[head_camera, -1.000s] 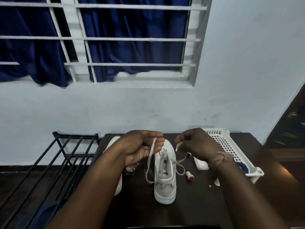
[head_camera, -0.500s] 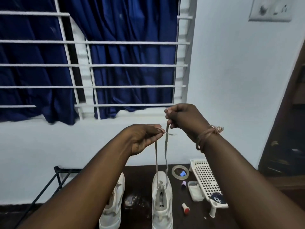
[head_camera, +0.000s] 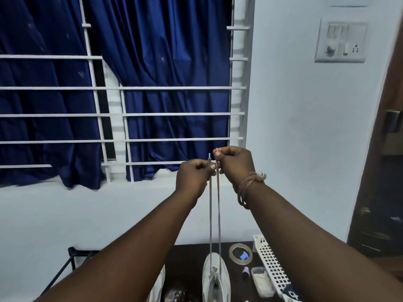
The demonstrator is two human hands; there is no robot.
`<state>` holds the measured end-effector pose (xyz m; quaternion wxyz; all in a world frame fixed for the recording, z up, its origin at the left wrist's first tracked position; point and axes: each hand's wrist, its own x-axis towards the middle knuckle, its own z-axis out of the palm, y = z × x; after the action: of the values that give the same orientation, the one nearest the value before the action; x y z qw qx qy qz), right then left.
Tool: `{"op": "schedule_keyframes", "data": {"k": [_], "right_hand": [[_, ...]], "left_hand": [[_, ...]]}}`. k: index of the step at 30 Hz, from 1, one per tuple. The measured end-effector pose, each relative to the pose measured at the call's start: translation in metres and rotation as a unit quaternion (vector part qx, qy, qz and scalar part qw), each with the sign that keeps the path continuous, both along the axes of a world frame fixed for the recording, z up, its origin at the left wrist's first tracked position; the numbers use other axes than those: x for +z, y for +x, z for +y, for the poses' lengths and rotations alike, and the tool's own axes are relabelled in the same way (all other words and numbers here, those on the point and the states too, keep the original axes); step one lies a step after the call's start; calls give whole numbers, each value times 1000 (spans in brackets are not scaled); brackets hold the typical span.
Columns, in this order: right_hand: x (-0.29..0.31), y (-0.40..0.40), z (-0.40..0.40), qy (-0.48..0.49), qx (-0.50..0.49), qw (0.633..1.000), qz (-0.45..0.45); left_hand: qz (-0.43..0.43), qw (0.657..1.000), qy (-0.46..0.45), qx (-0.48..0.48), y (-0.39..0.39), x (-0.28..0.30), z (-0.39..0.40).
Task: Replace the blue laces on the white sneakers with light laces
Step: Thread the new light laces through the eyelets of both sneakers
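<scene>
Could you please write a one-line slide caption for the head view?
Left hand and right hand pull both light lace ends up from the sneaker.

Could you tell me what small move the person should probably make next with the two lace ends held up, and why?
Probably lower both ends and thread one through the next eyelet. The left hand and right hand each pinch an end of the light lace, pulled taut and about level above the sneaker, so the lengths look evened. The lace seems to leave the shoe low down.

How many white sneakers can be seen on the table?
2: one white sneaker at centre under the raised light laces; another left, mostly hidden behind the left forearm.
</scene>
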<state>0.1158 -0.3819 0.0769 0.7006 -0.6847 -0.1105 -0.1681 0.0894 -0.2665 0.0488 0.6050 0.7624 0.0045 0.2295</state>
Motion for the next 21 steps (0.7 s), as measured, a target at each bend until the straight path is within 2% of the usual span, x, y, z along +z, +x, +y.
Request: {"op": "schedule_keyframes", "data": {"k": [2, 5, 10, 14, 21], "right_hand": [[3, 1, 3, 47, -1, 999, 15], [6, 0, 3, 61, 6, 998, 18], [-5, 2, 3, 13, 9, 1000, 24], [-5, 4, 6, 58, -2, 998, 31], [-5, 6, 5, 76, 6, 995, 59]], "left_hand": [[-14, 999, -27, 13, 2, 5, -5], [-13, 998, -50, 33, 6, 8, -8], [-7, 999, -25, 41, 11, 6, -5], [-7, 999, -1, 38, 13, 11, -6], [-16, 999, -12, 25, 17, 9, -2]]}}
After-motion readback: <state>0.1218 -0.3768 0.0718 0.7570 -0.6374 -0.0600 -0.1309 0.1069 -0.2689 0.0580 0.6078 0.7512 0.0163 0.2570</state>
